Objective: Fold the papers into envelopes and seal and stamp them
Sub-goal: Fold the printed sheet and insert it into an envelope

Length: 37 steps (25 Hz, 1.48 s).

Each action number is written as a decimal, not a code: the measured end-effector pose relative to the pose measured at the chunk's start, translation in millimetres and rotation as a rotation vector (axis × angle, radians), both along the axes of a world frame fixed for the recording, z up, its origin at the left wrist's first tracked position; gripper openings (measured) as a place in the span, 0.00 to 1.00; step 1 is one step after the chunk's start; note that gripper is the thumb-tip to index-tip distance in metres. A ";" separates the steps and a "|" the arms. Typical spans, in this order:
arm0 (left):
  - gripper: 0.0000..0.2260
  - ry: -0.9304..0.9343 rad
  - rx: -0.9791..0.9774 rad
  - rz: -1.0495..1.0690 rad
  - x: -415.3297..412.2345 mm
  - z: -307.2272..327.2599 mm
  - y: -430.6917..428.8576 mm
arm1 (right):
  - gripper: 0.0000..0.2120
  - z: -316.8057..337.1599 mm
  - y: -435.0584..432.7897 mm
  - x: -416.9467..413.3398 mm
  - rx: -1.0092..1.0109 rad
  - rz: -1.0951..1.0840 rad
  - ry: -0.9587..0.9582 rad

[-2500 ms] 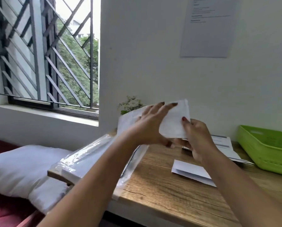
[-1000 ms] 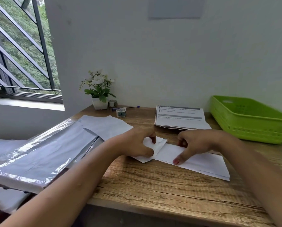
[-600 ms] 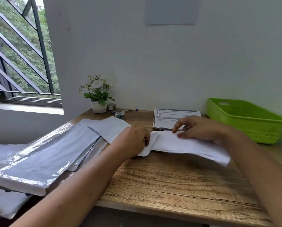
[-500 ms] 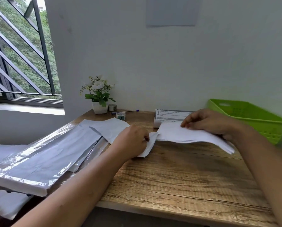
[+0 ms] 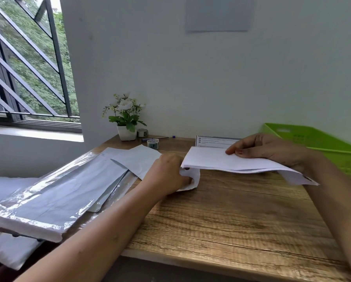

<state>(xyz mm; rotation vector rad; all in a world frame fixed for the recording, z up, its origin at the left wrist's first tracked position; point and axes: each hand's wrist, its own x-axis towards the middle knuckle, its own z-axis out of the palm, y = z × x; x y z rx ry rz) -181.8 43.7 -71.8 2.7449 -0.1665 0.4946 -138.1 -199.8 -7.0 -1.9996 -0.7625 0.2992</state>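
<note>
Gripping a folded paper [image 5: 194, 179], the left hand [image 5: 167, 176] anchored it on the desk [image 5: 231, 220]; at three o'clock the right hand [image 5: 272, 151] clasped sheets [image 5: 217, 161] clear, probably making room

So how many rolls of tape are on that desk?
2. The back roll stands right beside the white flower pot; the nearer roll lies just in front of the pen. Others may be hidden from view.
</note>
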 end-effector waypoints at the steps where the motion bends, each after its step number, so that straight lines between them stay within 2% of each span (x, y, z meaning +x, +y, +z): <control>1: 0.16 -0.001 -0.013 -0.026 -0.1 0.4 0.4 | 0.09 -5.6 2.7 1.0 -0.042 0.018 0.043; 4: 0.25 0.073 -0.052 -0.076 0.2 1.7 0.8 | 0.08 -18.5 7.5 6.9 -0.236 0.029 0.108; 7: 0.27 0.167 -0.067 -0.132 0.2 0.7 -3.3 | 0.07 -18.5 1.0 13.8 -0.328 0.010 0.118; 10: 0.25 0.188 -0.099 -0.152 -1.8 2.8 -7.0 | 0.27 -17.2 -8.5 21.3 -0.362 0.037 0.126; 12: 0.23 0.150 -0.117 -0.112 -2.1 3.6 -6.6 | 0.31 -18.9 -11.9 24.9 -0.364 0.042 0.160; 15: 0.21 0.085 -0.049 -0.081 -3.3 0.5 -8.7 | 0.33 -18.5 -10.7 26.0 -0.358 0.012 0.194; 18: 0.19 0.033 0.051 -0.086 -5.4 -2.9 -12.9 | 0.28 -18.9 -5.8 23.8 -0.319 -0.041 0.199; 21: 0.18 -0.006 0.185 -0.111 -7.4 -3.0 -16.8 | 0.09 -25.9 9.7 18.2 -0.171 -0.162 0.164; 23: 0.18 -0.014 0.219 -0.126 -9.2 -2.2 -19.4 | 0.03 -36.8 25.7 14.0 -0.084 -0.234 0.138; 27: 0.21 -0.089 0.166 -0.152 -9.0 -2.8 -19.9 | 0.04 -51.9 55.3 4.0 -0.006 -0.288 0.066; 31: 0.19 -0.153 0.129 -0.187 -11.8 -2.9 -21.3 | 0.13 -55.7 71.5 4.0 -0.029 -0.463 -0.122; 33: 0.19 -0.153 0.128 -0.149 -10.8 -3.0 -19.1 | 0.16 -45.7 66.7 -0.9 -0.095 -0.466 -0.030; 37: 0.19 -0.144 0.123 -0.085 -10.3 -2.2 -16.7 | 0.17 -8.8 23.6 -13.3 -0.160 -0.191 0.394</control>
